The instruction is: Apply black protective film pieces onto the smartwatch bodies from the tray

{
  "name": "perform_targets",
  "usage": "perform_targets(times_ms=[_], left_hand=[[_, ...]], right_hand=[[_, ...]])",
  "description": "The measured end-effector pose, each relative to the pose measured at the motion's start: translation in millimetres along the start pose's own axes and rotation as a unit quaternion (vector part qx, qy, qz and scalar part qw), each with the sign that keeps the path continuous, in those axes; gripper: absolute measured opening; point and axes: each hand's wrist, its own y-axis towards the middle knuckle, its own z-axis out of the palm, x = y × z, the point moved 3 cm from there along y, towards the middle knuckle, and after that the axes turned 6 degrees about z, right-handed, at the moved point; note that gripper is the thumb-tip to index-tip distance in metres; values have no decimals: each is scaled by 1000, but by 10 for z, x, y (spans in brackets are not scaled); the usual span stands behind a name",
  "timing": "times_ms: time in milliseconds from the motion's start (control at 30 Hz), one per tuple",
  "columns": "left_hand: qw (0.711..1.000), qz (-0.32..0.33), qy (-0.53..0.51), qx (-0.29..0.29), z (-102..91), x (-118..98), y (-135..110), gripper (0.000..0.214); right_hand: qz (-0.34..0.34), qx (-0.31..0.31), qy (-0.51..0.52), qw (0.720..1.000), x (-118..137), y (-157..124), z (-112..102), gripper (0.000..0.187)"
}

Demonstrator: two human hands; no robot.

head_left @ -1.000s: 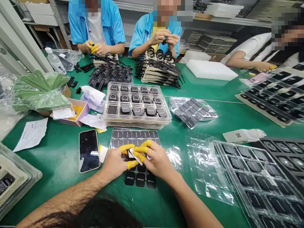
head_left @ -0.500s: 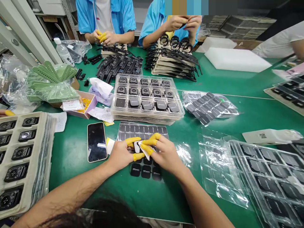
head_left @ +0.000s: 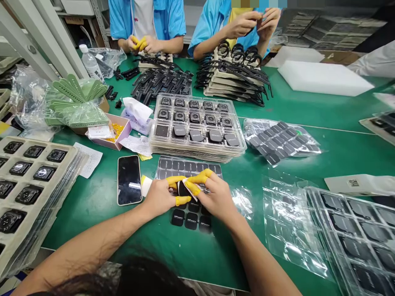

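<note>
My left hand (head_left: 161, 197) and my right hand (head_left: 214, 195) meet above a clear sheet of black square stickers (head_left: 189, 214) on the green table (head_left: 101, 213). Both wear yellow finger cots. Together they pinch a small black watch body (head_left: 182, 189), and the right fingers also grip a thin white film at its edge. Just beyond the hands lies a stack of clear trays (head_left: 197, 123) holding watch bodies in rows. A black phone (head_left: 129, 179) lies face up to the left of my left hand.
A tray of watch bodies (head_left: 27, 181) sits at the left edge, more clear trays (head_left: 345, 230) and plastic bags (head_left: 280, 142) at the right. Green straps (head_left: 74, 102), a pink box (head_left: 108, 133) and a bottle (head_left: 90, 62) stand far left. Across the table, other people handle black straps.
The view has swung left and down, bringing the left tray further in. My hands stay together on the watch body, with the white film now lying closer against it.
</note>
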Motion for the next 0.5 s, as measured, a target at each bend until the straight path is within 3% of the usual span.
perform_targets(times_ms=[133, 267, 333, 433, 500], left_hand=[[1000, -26, -14, 9, -9, 3, -1, 62], [999, -40, -29, -22, -26, -8, -4, 62], [998, -45, -41, -29, -20, 3, -14, 63], [998, -33, -48, -16, -2, 19, -35, 62], [999, -21, -42, -20, -6, 16, -49, 60]], right_hand=[[-12, 36, 32, 999, -2, 19, 12, 14], [81, -62, -36, 994, -90, 73, -212, 16], [83, -80, -15, 993, -47, 77, -263, 13], [45, -8, 34, 998, 83, 68, -148, 14], [50, 17, 9, 999, 57, 54, -122, 20]])
